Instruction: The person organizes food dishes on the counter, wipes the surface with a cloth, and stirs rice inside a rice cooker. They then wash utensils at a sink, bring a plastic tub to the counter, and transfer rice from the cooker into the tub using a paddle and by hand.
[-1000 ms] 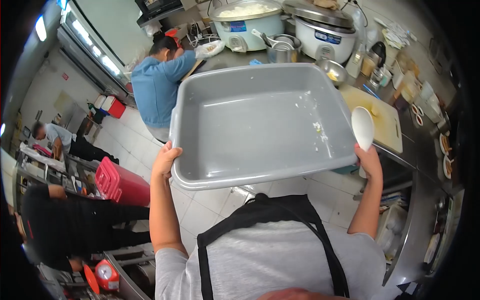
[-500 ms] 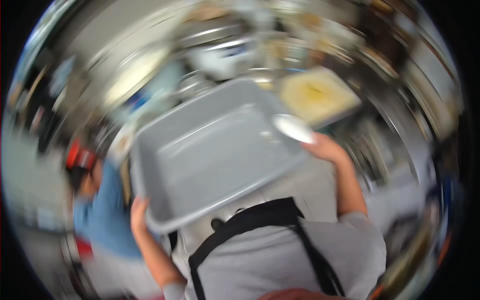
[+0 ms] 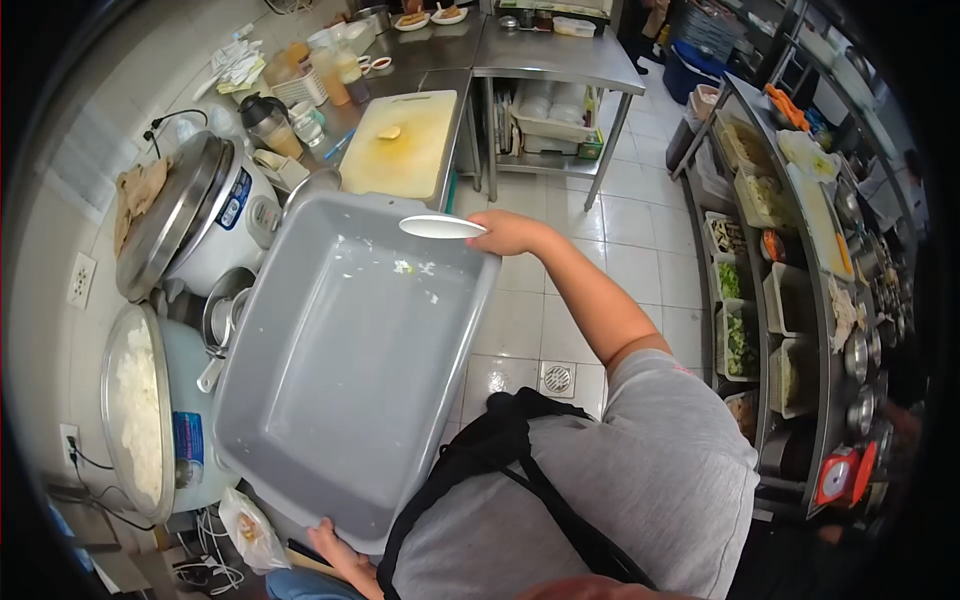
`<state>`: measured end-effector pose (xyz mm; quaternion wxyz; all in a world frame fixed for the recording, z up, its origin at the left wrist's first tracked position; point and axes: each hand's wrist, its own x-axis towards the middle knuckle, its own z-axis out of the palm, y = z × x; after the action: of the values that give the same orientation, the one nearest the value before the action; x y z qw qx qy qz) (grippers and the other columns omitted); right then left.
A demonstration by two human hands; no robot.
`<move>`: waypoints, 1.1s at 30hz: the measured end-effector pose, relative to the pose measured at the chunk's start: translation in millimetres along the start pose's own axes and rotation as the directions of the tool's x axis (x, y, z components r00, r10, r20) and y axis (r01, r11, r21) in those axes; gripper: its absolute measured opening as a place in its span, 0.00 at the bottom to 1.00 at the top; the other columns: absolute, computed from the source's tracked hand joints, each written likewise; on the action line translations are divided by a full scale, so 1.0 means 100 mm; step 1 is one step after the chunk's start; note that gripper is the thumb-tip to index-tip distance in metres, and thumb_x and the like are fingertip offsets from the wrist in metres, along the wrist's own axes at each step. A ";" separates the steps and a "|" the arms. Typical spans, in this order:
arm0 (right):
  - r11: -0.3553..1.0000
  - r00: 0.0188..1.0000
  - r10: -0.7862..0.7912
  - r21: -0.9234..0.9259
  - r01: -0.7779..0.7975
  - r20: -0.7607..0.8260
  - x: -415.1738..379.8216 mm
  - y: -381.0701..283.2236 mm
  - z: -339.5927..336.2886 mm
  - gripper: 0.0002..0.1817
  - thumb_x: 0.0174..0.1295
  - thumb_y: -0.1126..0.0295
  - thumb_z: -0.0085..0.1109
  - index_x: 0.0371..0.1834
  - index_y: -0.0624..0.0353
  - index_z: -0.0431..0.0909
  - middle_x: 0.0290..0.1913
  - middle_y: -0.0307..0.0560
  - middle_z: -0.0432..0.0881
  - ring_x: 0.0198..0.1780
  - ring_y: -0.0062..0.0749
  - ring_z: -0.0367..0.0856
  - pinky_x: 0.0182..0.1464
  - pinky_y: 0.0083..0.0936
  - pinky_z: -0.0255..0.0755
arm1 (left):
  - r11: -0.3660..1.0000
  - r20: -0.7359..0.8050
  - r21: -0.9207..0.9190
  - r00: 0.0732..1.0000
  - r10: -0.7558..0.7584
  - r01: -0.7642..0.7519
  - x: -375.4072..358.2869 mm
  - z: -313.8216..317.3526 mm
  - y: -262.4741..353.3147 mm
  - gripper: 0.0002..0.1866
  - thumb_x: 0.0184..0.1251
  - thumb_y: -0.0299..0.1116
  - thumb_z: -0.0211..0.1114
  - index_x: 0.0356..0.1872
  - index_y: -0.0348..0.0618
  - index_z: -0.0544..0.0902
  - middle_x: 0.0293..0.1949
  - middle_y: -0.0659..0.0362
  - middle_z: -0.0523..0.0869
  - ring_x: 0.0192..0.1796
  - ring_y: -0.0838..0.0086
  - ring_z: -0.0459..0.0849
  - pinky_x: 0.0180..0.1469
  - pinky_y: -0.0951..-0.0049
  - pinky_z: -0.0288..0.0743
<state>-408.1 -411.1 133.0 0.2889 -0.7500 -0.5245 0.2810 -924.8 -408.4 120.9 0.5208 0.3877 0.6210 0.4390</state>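
Note:
A large grey plastic tub is held up in front of me, with a few white and yellowish food scraps on its inner surface. At the tub's near end, my left hand grips the rim. My right hand is closed at the far corner of the tub, also holding a white oval utensil shaped like a rice paddle, which lies over the rim. A cutting board with a small yellow piece on it is just beyond the tub.
Along the left wall stand a rice cooker and a large pot of white rice. A steel table is ahead across the tiled floor. Shelving with food bins lines the right side. A plastic bag sits lower left.
My view has turned, and the tub now stands lengthwise before me beside the cooker and pot. Both hands have kept hold of it. The person in blue has mostly left view.

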 end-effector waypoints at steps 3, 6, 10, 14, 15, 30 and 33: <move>0.999 0.999 0.032 -0.005 -0.032 -0.030 -0.03 -0.05 -0.05 0.14 0.52 0.63 0.51 0.38 0.61 0.71 0.29 0.48 0.76 0.32 0.32 0.73 0.36 0.26 0.66 | 1.000 -0.099 -0.007 0.995 0.019 -0.020 -0.09 0.18 0.07 0.22 0.50 0.31 0.49 0.48 0.33 0.64 0.41 0.51 0.72 0.42 0.66 0.71 0.47 0.69 0.64; 0.999 0.997 0.040 -0.019 -0.041 -0.064 0.03 -0.04 -0.11 0.14 0.52 0.63 0.52 0.35 0.61 0.72 0.27 0.47 0.76 0.30 0.32 0.72 0.34 0.26 0.65 | 1.000 -0.153 0.002 0.988 0.020 -0.020 -0.10 0.26 0.01 0.22 0.51 0.31 0.49 0.48 0.31 0.64 0.42 0.51 0.71 0.43 0.66 0.70 0.49 0.70 0.61; 0.995 0.995 0.053 -0.078 -0.059 -0.085 0.21 0.04 -0.16 0.13 0.52 0.63 0.52 0.33 0.61 0.72 0.26 0.47 0.75 0.29 0.32 0.72 0.32 0.27 0.65 | 0.996 -0.193 0.047 0.977 0.088 -0.080 -0.11 0.38 -0.07 0.20 0.51 0.32 0.50 0.44 0.30 0.65 0.40 0.51 0.71 0.41 0.69 0.69 0.48 0.72 0.61; 0.993 0.994 0.011 -0.116 -0.024 -0.109 0.32 0.10 -0.21 0.12 0.51 0.63 0.52 0.33 0.60 0.73 0.27 0.49 0.76 0.30 0.35 0.72 0.33 0.28 0.65 | 0.990 -0.069 -0.030 0.989 0.134 -0.137 -0.09 0.44 -0.15 0.15 0.50 0.32 0.51 0.36 0.30 0.66 0.35 0.52 0.71 0.37 0.70 0.68 0.45 0.72 0.62; 0.991 0.993 0.005 -0.131 -0.020 -0.119 0.38 0.13 -0.22 0.12 0.50 0.63 0.52 0.33 0.60 0.73 0.28 0.49 0.76 0.30 0.36 0.73 0.34 0.28 0.66 | 0.990 -0.077 -0.020 0.987 0.138 -0.140 -0.09 0.47 -0.18 0.15 0.50 0.32 0.51 0.36 0.30 0.66 0.35 0.52 0.72 0.37 0.70 0.69 0.44 0.72 0.63; 0.966 0.853 0.107 -0.150 -0.211 -0.511 0.71 0.35 -0.21 0.22 0.37 0.67 0.50 0.40 0.59 0.71 0.45 0.65 0.64 0.47 0.53 0.68 0.48 0.36 0.66 | 0.932 0.490 0.362 0.848 -0.201 0.011 -0.01 0.34 0.10 0.26 0.62 0.52 0.39 0.33 0.35 0.70 0.20 0.55 0.76 0.21 0.72 0.75 0.23 0.73 0.67; 0.955 0.795 -0.017 -0.247 -0.167 -0.606 0.51 0.08 -0.16 0.15 0.34 0.70 0.47 0.28 0.66 0.74 0.26 0.61 0.75 0.32 0.51 0.75 0.37 0.35 0.70 | 0.532 0.491 0.766 0.862 -0.123 -0.360 0.24 0.07 0.54 0.30 0.56 0.58 0.46 0.18 0.36 0.73 0.13 0.54 0.74 0.19 0.68 0.75 0.23 0.68 0.65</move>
<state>-376.4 -366.8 132.4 0.3166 -0.8544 -0.4101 -0.0396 -920.0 -367.9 164.7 0.3768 0.7290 0.5714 0.0096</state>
